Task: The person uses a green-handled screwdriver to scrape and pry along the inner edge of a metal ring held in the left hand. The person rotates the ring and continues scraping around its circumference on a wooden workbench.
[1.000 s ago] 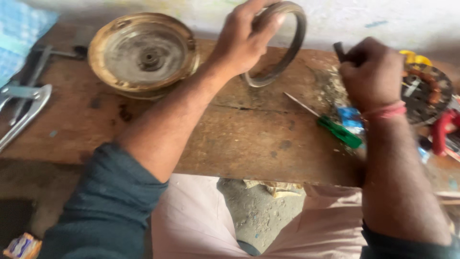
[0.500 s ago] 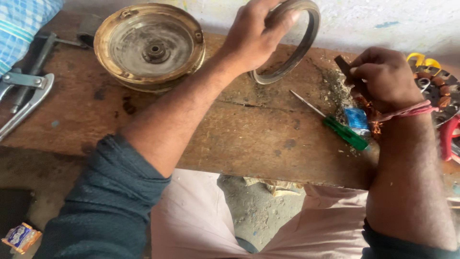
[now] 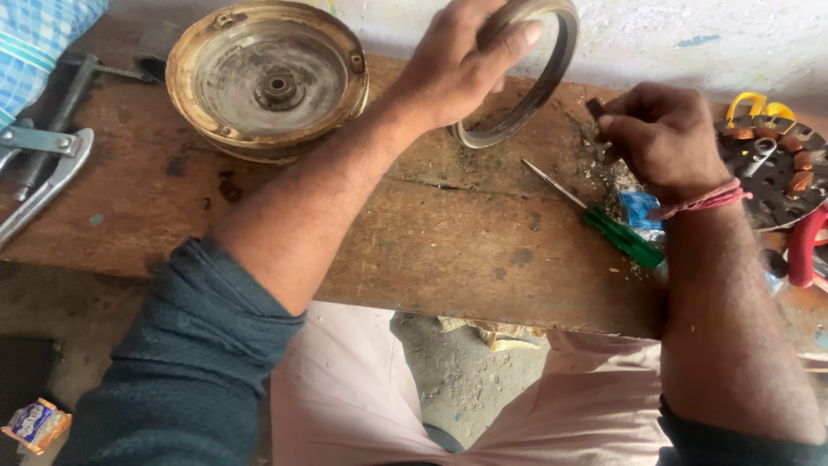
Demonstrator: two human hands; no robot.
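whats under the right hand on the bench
Under the right hand lie a blue scrap and the green-handled screwdriver, its handle end partly hidden by the wrist. What the fingers pinch is mostly covered.

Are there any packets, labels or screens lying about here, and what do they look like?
Small packet: on the floor at the bottom left corner, a flat rectangle, orange, blue and white.
Blue wrapper: on the wooden bench, beside the right hand and the green screwdriver, crumpled and shiny.
No screens or signs show.
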